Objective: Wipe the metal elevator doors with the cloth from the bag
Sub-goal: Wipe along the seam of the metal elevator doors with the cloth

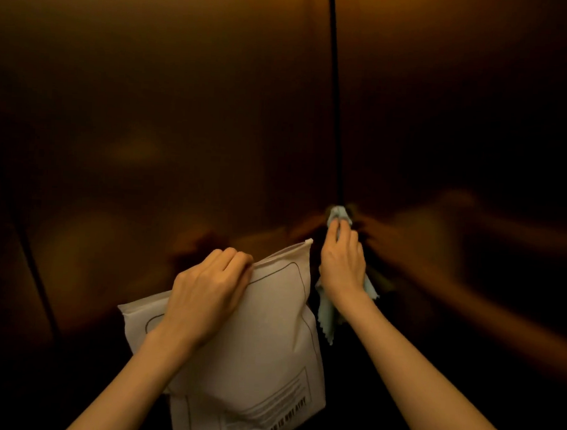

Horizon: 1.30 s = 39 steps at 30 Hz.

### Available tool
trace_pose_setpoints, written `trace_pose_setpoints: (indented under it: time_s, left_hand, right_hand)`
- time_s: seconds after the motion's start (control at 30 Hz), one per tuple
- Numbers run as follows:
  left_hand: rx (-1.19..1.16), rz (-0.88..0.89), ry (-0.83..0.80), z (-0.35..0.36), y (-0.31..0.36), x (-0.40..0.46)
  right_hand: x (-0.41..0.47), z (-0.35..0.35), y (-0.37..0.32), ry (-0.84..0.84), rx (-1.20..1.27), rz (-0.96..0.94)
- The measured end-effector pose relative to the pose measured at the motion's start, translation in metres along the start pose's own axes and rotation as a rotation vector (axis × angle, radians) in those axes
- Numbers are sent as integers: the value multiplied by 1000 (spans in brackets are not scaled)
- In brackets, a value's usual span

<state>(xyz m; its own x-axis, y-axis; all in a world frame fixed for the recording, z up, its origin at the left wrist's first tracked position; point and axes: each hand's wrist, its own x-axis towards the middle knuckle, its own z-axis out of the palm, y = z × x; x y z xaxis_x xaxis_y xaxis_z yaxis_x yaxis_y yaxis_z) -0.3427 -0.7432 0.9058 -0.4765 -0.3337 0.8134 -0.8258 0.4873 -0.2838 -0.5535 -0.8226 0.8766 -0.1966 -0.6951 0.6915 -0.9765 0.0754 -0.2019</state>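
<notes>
Two brushed metal elevator doors [188, 117] fill the view, meeting at a dark vertical seam [335, 102]. My right hand [342, 260] grips a pale blue cloth [328, 311] and holds its bunched top end against the doors at the seam; the zigzag-edged tail hangs below my wrist. My left hand [209, 296] grips the top edge of a white zip bag [268, 345] with printed black lines and text, held up in front of the left door.
The right door [461, 125] is darker and shows a blurred reflection of my arm. A second vertical line [33, 261] runs down the far left of the metal. The light is dim and amber.
</notes>
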Motion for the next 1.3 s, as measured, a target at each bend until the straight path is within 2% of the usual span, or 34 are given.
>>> trace_pose_setpoints:
  time_s: [0.1, 0.23, 0.4, 0.5, 0.7, 0.9, 0.97, 1.13, 1.3]
  left_hand:
    - [7, -58, -7, -2, -3, 15]
    - [61, -120, -13, -7, -4, 28]
    - [82, -186, 1, -13, 0, 30]
    - [73, -191, 18, -14, 2, 29]
    - [59, -205, -14, -14, 3, 10]
    - [61, -214, -90, -4, 3, -20]
    - [56, -219, -113, -5, 3, -25]
    - [45, -189, -106, -6, -2, -27]
    - [22, -196, -120, -3, 2, -34]
  right_hand:
    - [46, -31, -11, 123, -27, -43]
    - [99, -69, -23, 208, -72, -94]
    - [90, -48, -11, 278, -231, -161]
    - [49, -11, 7, 221, -224, -218]
    - [-50, 47, 36, -24, -117, -184]
    - [-69, 49, 40, -188, -14, -106]
    - [-58, 37, 35, -195, 53, -116]
    - [-21, 9, 21, -56, 107, -105]
    - [-55, 41, 32, -146, 206, -26]
